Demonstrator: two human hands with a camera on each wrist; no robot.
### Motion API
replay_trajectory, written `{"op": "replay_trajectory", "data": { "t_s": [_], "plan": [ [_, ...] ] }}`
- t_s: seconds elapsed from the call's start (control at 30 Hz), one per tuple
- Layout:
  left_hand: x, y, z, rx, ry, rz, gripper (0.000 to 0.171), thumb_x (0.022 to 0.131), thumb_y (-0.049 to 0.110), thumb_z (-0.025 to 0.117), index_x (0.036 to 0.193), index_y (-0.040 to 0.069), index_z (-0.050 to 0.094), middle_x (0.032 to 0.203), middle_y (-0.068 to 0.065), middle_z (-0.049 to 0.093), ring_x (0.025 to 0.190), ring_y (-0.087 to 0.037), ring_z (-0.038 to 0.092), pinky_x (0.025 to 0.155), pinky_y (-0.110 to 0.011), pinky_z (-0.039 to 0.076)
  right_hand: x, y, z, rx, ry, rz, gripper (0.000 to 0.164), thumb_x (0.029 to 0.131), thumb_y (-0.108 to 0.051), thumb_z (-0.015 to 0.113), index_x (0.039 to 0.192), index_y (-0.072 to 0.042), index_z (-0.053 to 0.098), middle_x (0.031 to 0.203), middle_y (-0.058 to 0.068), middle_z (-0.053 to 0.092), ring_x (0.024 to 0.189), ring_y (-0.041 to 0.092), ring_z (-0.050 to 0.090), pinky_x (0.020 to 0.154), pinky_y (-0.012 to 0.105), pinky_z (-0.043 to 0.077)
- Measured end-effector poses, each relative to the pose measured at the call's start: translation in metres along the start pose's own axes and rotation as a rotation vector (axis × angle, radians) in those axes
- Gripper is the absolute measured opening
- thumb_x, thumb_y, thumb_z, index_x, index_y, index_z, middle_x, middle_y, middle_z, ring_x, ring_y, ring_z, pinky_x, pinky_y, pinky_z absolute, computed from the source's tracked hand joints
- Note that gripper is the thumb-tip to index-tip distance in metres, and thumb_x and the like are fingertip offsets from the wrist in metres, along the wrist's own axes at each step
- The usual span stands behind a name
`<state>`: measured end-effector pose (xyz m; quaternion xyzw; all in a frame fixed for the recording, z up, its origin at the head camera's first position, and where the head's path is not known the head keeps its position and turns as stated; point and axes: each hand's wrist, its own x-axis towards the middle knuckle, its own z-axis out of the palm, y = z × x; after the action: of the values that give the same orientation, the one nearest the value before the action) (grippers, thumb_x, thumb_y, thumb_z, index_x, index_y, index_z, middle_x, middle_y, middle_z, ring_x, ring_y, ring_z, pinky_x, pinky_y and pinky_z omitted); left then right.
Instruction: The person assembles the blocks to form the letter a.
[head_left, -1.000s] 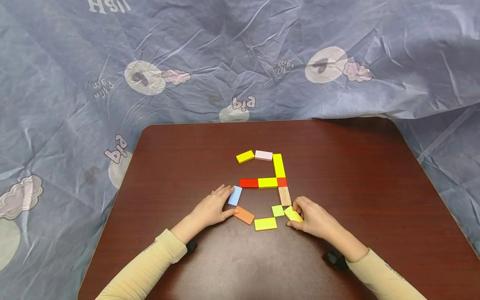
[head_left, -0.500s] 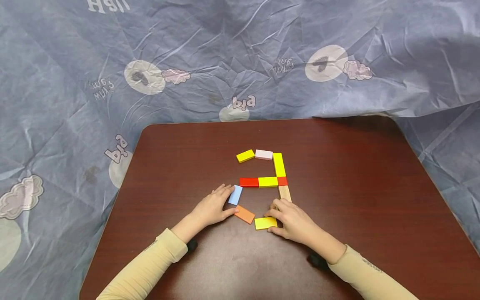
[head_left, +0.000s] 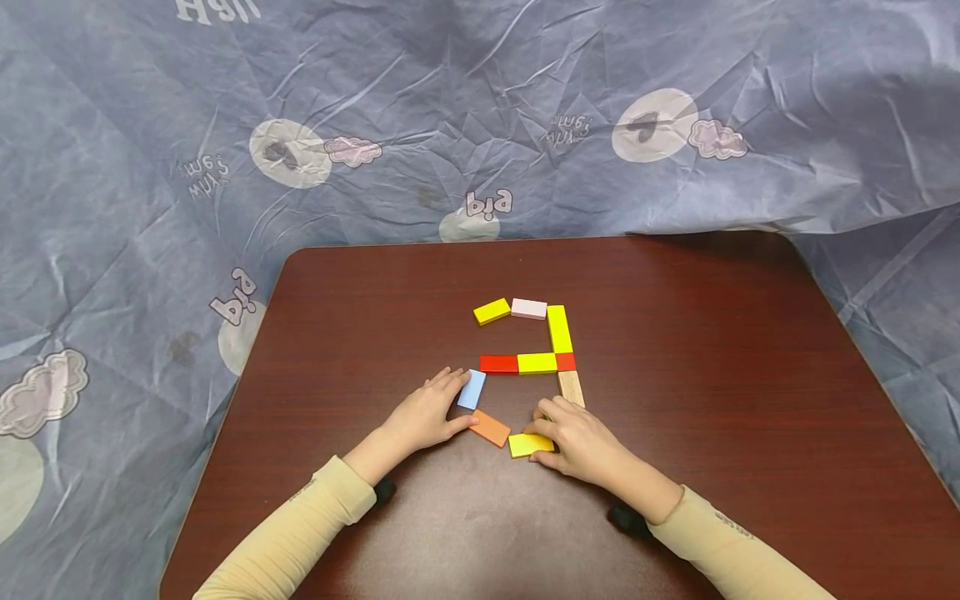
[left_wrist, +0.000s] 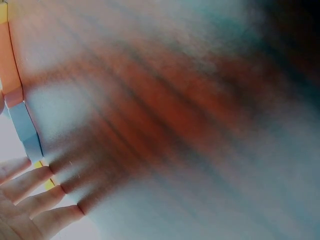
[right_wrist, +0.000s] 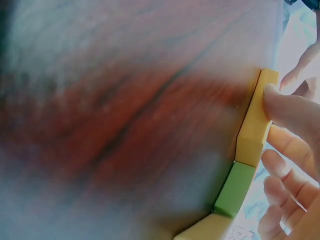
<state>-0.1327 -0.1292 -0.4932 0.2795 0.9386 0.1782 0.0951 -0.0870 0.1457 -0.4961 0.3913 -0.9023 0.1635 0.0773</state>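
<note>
My left hand rests with fairly straight fingers beside the blocks. Its fingertips touch a blue block, and its thumb touches the end of an orange block. With thumb and fingers on opposite sides, my right hand pinches a flat yellow block at the near end of the outline. In the right wrist view a green block adjoins that yellow block's end, and a tan-yellow block follows. The right hand hides the green block in the head view. A plain wooden block shows just beyond its fingers.
Farther back lie a yellow block, a pale pink block and a long yellow block. A red block, another yellow block and a small red block form a middle row on the brown table.
My right hand has let go of a yellow block on the right and moved left to the near yellow block. That first block is now out of sight. My left hand stays put.
</note>
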Motion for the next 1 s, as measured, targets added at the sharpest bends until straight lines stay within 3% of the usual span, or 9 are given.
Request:
{"op": "replay_trajectory", "data": {
  "t_s": [0.6,1.0],
  "plan": [
    [0.0,0.002,-0.001,-0.011,0.001,-0.007,0.074,0.09,0.043,0.07,0.145,0.001,0.045,0.148,-0.022,0.048,0.14,-0.038,0.042,0.106,-0.056,0.043,0.0,0.002,-0.003,0.083,-0.013,0.054,0.032,0.073,-0.031,0.087,0.098,-0.014,0.076,0.088,-0.005,0.054,0.083,0.01,0.048,0.072,0.027,0.045],
    [0.0,0.001,0.0,-0.005,-0.004,0.0,0.075,0.09,0.045,0.069,0.146,0.001,0.045,0.148,-0.022,0.047,0.14,-0.038,0.042,0.107,-0.055,0.042,0.0,0.033,-0.028,0.112,0.036,0.233,0.032,0.074,-0.024,0.087,0.103,-0.014,0.077,0.093,-0.001,0.06,0.086,0.012,0.048,0.071,0.029,0.045]
  ]
}}
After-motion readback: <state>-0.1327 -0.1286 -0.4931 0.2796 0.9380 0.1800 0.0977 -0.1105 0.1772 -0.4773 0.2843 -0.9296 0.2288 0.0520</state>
